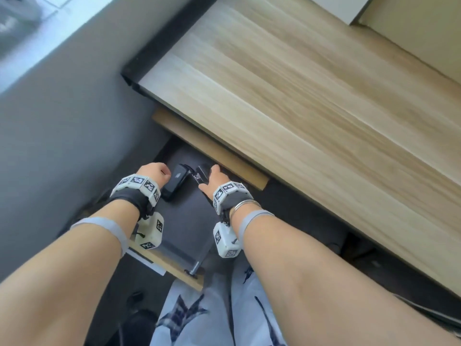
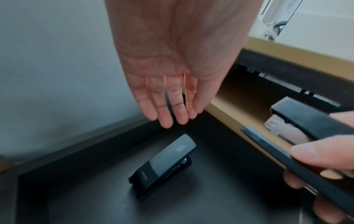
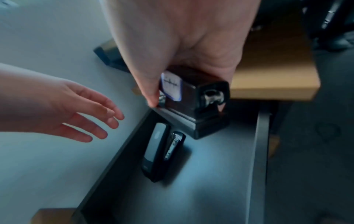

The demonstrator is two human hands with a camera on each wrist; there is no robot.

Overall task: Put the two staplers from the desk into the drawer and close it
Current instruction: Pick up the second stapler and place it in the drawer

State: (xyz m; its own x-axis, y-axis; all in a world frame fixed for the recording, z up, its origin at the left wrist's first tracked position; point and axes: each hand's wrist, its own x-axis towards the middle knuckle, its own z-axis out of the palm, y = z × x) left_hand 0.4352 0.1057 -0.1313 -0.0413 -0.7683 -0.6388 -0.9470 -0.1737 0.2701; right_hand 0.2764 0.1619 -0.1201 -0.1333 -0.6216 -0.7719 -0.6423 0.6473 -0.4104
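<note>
A black stapler with a grey top (image 1: 174,182) (image 2: 164,165) (image 3: 159,151) lies on the dark floor of the pulled-out drawer (image 1: 184,228) (image 2: 86,197) (image 3: 210,189), near its left wall. My left hand (image 1: 156,174) (image 2: 172,94) (image 3: 76,115) hovers just above and left of it, fingers straight and empty. My right hand (image 1: 214,177) (image 3: 182,45) grips a second, longer black stapler (image 1: 199,176) (image 2: 306,136) (image 3: 195,103) and holds it in the air over the drawer, to the right of the first one.
The light wooden desk top (image 1: 299,96) overhangs the drawer's back part. A grey wall (image 1: 62,108) stands close on the left. My patterned trousers (image 1: 199,315) are below the drawer's wooden front (image 1: 172,268).
</note>
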